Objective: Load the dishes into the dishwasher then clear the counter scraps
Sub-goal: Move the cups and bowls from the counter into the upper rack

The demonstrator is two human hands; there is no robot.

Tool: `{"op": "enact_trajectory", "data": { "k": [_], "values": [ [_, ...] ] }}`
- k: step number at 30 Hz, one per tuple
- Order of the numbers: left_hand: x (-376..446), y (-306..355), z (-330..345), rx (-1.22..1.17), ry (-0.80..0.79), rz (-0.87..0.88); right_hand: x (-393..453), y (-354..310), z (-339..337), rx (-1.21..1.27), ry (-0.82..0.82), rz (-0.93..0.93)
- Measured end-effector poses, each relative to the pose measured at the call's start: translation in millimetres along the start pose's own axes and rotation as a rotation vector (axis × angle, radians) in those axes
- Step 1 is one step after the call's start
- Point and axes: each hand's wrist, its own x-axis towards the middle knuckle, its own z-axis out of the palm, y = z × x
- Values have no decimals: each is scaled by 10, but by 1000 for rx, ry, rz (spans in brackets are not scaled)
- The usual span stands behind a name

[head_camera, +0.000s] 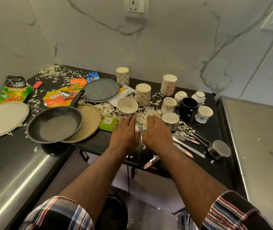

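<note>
My left hand (125, 132) lies flat on the black counter (96, 145) with straight fingers, at the near edge of a heap of white scraps (143, 114). My right hand (157, 131) is beside it, fingers bent down over the same heap; a bit of white shows between the hands. Just beyond my fingers stand a cream bowl (127, 106) and an upturned steel cup (170, 119). A black frying pan (54, 125) rests on a beige plate (91, 121) to the left. Patterned cups (143, 94) and a black mug (187, 107) stand behind.
A white plate (3, 120) and snack wrappers (57, 98) lie left, a grey speckled plate (101, 89) behind. Cutlery (188, 146) and a small steel pot (219, 149) lie right. More scraps (54, 72) fill the far corner. Steel surfaces (256, 138) flank the counter; a dark bin (112, 211) sits below.
</note>
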Motion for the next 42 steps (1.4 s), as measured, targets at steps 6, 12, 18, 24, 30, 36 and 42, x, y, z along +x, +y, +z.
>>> {"op": "enact_trajectory", "data": {
  "k": [6,12,18,24,30,36,42],
  "values": [
    [480,-158,-10,-11,-6,19,461,-2,57,54,-30,63],
    [937,-138,-21,-67,48,31,917,111,43,90,-29,67],
    [1460,18,-68,-100,103,-1,1394,262,-13,113,4,35],
    [1989,215,-79,-213,129,-92,1813,468,-142,154,14,1],
    [2317,379,-21,-244,81,-187,2282,793,-322,167,66,62],
    [2457,479,24,-211,39,-303,2814,1157,-495,209,129,195],
    [2502,467,58,-255,60,-322,3165,1294,-446,224,66,279]
  ]
}}
